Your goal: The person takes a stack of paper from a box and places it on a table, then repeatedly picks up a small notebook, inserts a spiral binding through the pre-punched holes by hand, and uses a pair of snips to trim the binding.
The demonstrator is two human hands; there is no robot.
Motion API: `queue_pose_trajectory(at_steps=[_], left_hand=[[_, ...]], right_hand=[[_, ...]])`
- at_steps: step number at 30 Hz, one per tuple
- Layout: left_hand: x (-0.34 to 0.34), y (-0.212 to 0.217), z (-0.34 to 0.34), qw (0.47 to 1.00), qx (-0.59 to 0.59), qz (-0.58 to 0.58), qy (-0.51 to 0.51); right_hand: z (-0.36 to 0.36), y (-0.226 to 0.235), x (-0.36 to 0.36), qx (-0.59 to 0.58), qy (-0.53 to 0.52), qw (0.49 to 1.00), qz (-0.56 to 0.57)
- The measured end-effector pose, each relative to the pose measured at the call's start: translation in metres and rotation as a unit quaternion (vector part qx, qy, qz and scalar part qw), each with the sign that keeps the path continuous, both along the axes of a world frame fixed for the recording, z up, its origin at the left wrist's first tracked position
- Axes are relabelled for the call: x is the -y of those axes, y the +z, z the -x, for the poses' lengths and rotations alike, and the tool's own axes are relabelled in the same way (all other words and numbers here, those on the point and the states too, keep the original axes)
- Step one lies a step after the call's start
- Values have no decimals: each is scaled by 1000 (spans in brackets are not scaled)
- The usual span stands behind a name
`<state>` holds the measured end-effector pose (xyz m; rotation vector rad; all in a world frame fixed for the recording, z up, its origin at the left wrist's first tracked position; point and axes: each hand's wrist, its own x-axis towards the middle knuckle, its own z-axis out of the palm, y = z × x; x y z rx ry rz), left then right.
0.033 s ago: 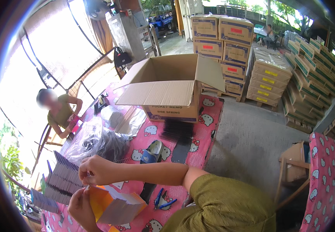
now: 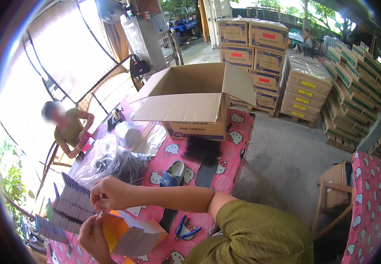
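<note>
An orange-covered notebook [image 2: 139, 240] with a thick fanned block of pages stands on the table in front of me. My left hand [image 2: 92, 240] pinches its near left corner between thumb and fingertips. Just above that corner is my right hand [image 2: 108, 193], its arm reaching across the table and its fingers pinched together; whatever is between them is too small to make out. Beyond both hands are stacked notebooks [image 2: 72, 204] with dark bound edges. Blue-handled pliers [image 2: 186, 231] lie to the right of the orange notebook.
A clear bag [image 2: 111, 160] of dark coils, a blue slipper [image 2: 173, 174] and black spiral wires [image 2: 199, 150] lie on the pink tablecloth [image 2: 239, 152]. Behind them stands an open carton [image 2: 195, 127]. Another person [image 2: 69, 127] sits at the far left; stacked boxes [image 2: 267, 59] stand beyond.
My right fingers have shifted very slightly by the notebook's corner. The hands of the person at the far left have moved a little. The notebook stays in place.
</note>
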<state>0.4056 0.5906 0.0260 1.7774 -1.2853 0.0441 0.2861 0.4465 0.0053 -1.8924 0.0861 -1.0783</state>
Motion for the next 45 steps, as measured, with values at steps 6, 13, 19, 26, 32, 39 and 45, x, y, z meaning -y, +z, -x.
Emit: queue_pose_trajectory(at_steps=[6,13,19,26,32,39,45], left_hand=[[-3,-12,0,975,199,101,5],[2,-30,9,984,94,147,22],[1,-31,-3,988,97,113,37],[5,-31,-2,989,77,122,35],[9,-29,4,987,65,139,37],[5,-32,8,988,-60,129,61],[1,-31,7,989,-66,120,55]], right_hand=[[14,7,5,-46,97,993,-39],[15,9,9,-61,69,995,29],[11,12,8,-62,87,994,26],[9,15,18,-67,122,990,0],[6,12,19,-136,133,981,-24],[14,11,-5,-181,-18,966,184],[8,5,-10,-145,-77,959,231]])
